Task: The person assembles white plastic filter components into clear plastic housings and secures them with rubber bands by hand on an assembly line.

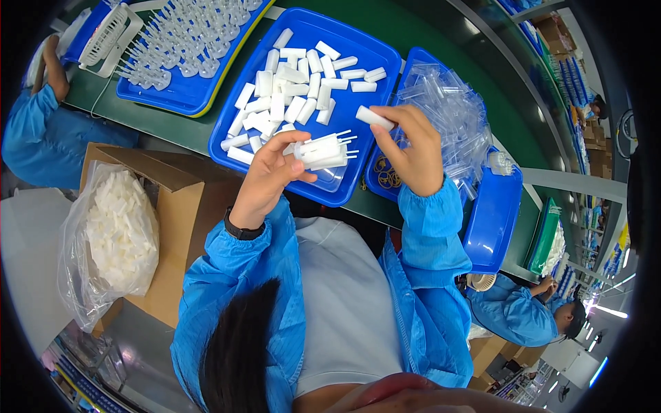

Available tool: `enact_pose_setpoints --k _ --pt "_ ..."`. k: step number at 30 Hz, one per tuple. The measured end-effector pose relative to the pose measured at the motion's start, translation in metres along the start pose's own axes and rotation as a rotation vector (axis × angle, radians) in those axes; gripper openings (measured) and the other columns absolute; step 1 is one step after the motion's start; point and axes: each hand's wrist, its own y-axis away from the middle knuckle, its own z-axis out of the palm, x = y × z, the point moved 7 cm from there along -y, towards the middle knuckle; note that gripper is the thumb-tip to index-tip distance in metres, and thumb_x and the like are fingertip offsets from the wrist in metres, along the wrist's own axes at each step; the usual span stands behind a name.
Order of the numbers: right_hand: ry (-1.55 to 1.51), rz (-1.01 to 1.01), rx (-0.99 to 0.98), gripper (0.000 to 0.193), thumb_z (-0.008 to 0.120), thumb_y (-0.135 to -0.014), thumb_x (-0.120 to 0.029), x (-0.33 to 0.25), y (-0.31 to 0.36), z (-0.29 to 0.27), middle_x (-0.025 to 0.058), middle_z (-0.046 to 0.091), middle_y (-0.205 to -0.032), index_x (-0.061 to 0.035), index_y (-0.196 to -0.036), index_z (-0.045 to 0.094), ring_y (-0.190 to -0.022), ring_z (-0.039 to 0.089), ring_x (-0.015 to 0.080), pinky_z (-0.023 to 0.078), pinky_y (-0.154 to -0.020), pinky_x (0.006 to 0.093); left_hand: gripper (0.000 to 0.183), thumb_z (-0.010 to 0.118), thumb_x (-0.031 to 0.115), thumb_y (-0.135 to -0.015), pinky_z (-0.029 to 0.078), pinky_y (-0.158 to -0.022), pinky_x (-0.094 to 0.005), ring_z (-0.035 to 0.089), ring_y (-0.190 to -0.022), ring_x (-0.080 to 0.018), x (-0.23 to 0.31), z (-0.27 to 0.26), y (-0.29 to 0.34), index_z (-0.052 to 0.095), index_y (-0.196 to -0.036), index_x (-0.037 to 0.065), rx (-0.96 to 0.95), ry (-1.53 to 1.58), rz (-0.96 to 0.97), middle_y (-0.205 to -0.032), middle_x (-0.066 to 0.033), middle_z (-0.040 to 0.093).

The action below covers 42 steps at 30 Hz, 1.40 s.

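I note left hand (265, 180) grip closed on bundle of white pinned pieces (322, 151), right hand (411, 150) pinching 1 white plastic piece (374, 118), both above blue tray (330, 189) on green table (406, 38)

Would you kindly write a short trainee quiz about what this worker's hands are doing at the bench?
1. True or false: the left hand holds a bundle of white plastic pieces with thin pins.
2. What does the right hand hold? A) one white plastic block B) a yellow rubber band
3. Fill in: the loose white blocks lie in a ___ rectangular plastic tray.

Key: 1 true; 2 A; 3 blue.
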Motion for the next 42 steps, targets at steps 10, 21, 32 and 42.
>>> enact_pose_setpoints --k 10,21,32,42 --pt "0.219 -0.224 -0.016 0.021 0.073 -0.071 -0.006 -0.023 0.016 -0.02 0.0062 0.068 -0.09 -0.0072 -0.091 0.067 -0.07 0.06 0.0194 0.042 -0.061 0.031 0.037 0.068 0.007 -0.084 0.055 -0.084 -0.0319 0.062 -0.101 -0.0217 -0.007 -0.004 -0.002 0.055 -0.118 0.001 0.049 0.088 0.015 -0.115 -0.0108 0.056" --pt "0.38 -0.347 -0.087 0.027 0.068 -0.07 -0.007 -0.039 0.023 -0.015 0.004 0.068 -0.092 -0.017 -0.096 0.069 -0.067 0.06 0.0144 0.04 -0.059 0.0287 0.034 0.071 -0.007 -0.077 0.054 -0.086 -0.0312 0.063 -0.099 -0.0224 -0.005 -0.003 0.0 0.062 -0.109 -0.001 0.072 0.067 0.137 -0.105 -0.0079 0.056" --pt "0.21 -0.347 -0.143 0.032 0.071 -0.066 -0.01 -0.038 0.018 -0.015 0.0004 0.066 -0.086 -0.0176 -0.096 0.072 -0.068 0.058 0.0139 0.038 -0.059 0.0287 0.037 0.072 -0.008 -0.075 0.054 -0.085 -0.03 0.063 -0.099 -0.0216 -0.003 -0.003 0.0 0.063 -0.11 -0.001 0.043 0.018 0.161 -0.101 -0.0063 0.054" --pt "0.262 -0.44 -0.151 0.031 0.069 -0.064 -0.014 -0.05 0.019 -0.01 -0.0008 0.066 -0.09 -0.0196 -0.094 0.072 -0.073 0.056 0.0142 0.039 -0.061 0.0285 0.037 0.071 -0.009 -0.074 0.054 -0.085 -0.0287 0.063 -0.097 -0.0207 -0.004 -0.001 0.0 0.063 -0.109 -0.001 0.017 0.008 0.143 -0.101 -0.0069 0.055"
